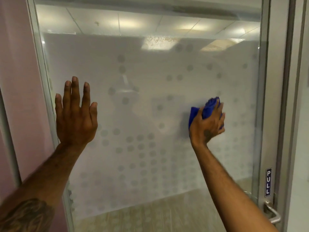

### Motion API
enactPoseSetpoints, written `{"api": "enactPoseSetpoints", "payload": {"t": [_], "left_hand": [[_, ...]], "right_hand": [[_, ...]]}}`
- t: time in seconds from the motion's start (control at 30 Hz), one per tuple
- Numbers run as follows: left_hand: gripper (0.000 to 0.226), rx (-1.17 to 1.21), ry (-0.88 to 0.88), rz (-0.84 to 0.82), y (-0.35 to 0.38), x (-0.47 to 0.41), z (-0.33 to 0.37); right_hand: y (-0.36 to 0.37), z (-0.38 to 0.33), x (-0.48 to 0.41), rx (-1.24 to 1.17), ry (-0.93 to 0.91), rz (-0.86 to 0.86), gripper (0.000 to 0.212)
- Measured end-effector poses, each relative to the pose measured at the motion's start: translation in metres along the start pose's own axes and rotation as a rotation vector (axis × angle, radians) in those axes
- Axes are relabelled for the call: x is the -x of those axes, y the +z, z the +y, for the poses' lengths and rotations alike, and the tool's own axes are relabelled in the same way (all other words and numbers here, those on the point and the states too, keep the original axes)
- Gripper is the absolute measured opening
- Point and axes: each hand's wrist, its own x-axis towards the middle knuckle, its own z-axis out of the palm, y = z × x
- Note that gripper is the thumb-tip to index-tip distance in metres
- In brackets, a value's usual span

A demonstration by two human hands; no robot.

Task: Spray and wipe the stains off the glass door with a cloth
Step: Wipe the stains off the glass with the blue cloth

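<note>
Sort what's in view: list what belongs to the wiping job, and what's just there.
Job: glass door; blue cloth; right hand gripping the cloth; left hand flat against the glass.
Just there: PULL sign; door handle; pink wall.

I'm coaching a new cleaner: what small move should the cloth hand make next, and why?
Probably slide the cloth up and left across the glass door: the right hand grips it mid-pane, and a speckled patch shows above it.

The door (150, 106) is glass, frosted matt with grey dots; its frame (265, 114) and handle (272, 213) are brushed metal. The cloth (194, 114) is soft blue fabric.
</note>
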Motion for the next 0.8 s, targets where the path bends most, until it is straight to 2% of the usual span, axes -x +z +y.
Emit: {"api": "enactPoseSetpoints", "payload": {"t": [0.1, 0.2, 0.33, 0.5, 0.6, 0.7, 0.8], "left_hand": [[0.057, -0.002, 0.002, 0.005, 0.001, 0.001, 0.0], [0.058, 0.01, -0.001, -0.016, 0.0, 0.0, -0.001], [0.059, 0.052, -0.001, -0.044, -0.001, -0.001, -0.002], [0.059, 0.067, 0.016, -0.054, -0.003, -0.001, -0.003], [0.06, 0.084, 0.014, -0.08, -0.006, -0.003, -0.005], [0.061, 0.13, -0.005, -0.136, -0.017, -0.007, -0.003], [0.062, 0.351, -0.141, -0.199, -0.041, 0.002, 0.016]], "right_hand": [[0.011, -0.042, 0.008, 0.019, -0.184, -0.053, 0.077], [0.023, -0.071, 0.037, 0.055, -0.5, -0.131, 0.083], [0.033, -0.075, 0.092, 0.015, -0.94, -0.249, 0.074], [0.019, -0.034, 0.14, -0.146, -1.354, -0.398, 0.049], [0.002, 0.003, 0.151, -0.182, -1.482, -0.514, 0.037], [-0.021, 0.036, 0.15, -0.075, -1.516, -0.648, 0.033], [-0.048, 0.059, 0.137, 0.073, -1.47, -0.732, 0.034]]}}
